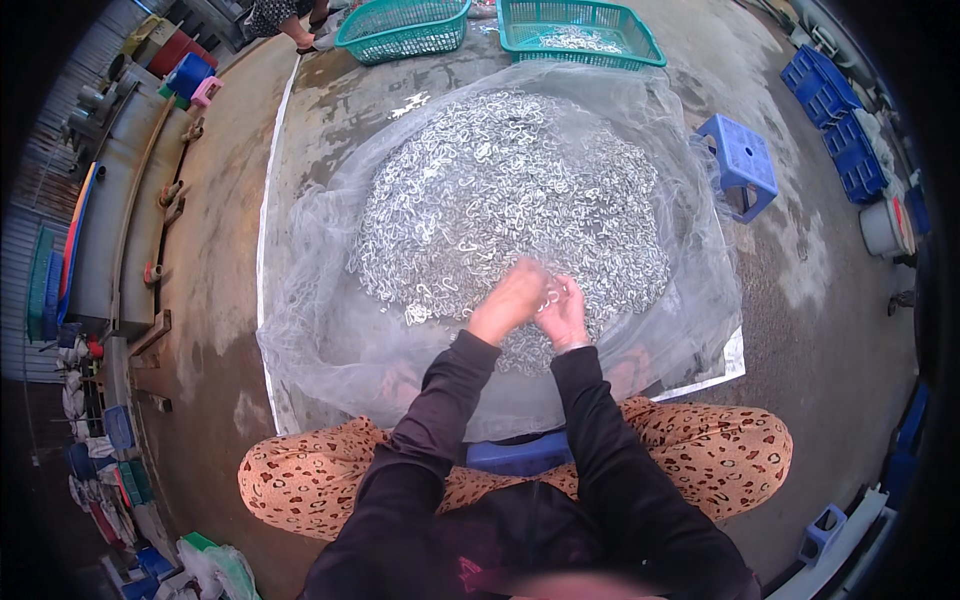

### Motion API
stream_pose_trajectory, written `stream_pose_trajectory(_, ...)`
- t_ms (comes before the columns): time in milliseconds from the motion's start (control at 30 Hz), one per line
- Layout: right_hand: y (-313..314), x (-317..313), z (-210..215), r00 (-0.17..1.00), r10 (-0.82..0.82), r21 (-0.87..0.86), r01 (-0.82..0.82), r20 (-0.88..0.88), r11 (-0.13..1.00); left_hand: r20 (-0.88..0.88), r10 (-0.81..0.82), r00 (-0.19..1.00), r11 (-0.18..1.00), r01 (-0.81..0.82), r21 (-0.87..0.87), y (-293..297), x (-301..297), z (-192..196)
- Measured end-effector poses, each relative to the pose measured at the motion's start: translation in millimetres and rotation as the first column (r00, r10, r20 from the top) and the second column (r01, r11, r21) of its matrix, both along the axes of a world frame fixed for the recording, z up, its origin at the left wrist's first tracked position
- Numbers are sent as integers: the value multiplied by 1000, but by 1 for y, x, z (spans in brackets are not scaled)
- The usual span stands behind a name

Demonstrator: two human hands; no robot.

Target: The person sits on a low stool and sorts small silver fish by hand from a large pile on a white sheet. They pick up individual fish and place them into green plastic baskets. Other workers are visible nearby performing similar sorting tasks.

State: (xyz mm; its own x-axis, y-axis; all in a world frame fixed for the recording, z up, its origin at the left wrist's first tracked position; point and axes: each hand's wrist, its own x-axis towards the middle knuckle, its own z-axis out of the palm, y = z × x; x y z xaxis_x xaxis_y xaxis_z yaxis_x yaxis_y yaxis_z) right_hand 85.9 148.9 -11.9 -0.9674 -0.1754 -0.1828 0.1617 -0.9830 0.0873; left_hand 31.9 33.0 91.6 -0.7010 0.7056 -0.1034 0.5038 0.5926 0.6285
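Both hands meet at pile's (510, 200) 6 o'clock edge, left hand (508, 300) & right hand (563, 312) pinching small silvery fish (549, 297) btwn them, rest of heap toward 12.

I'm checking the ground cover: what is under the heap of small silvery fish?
The small silvery fish lie on a sheer net, spread over a white sheet on wet concrete. Directly beneath the heap, everything is hidden.

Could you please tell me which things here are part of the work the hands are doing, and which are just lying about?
In use:
- left hand and right hand, together over the pile
- pile of small silvery fish
- clear netting beneath it

Lying about:
- two green baskets
- blue stool
- blue crates
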Motion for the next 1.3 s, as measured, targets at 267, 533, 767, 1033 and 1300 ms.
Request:
stream_pose_trajectory(267,0,5,-49,919,-109,101,76,380,992,-45,3,999,986,5,165,21,9,-4)
stream_pose_trajectory(533,117,-202,143,927,-373,550,298,27,780,210,406,889,874,-445,196,-50,-22,-29)
stream_pose_trajectory(767,178,-237,203,883,-464,685,297,67,666,194,198,961,978,-208,32,-54,-6,-101)
stream_pose_trajectory(1033,99,-56,15,912,-343,919,-85,227,385,-46,173,984,983,-169,79,-36,28,-177)
stream_pose_trajectory(1300,31,13,-55,973,-205,272,-170,-106,-947,566,450,691,829,-558,22,-75,3,-120)
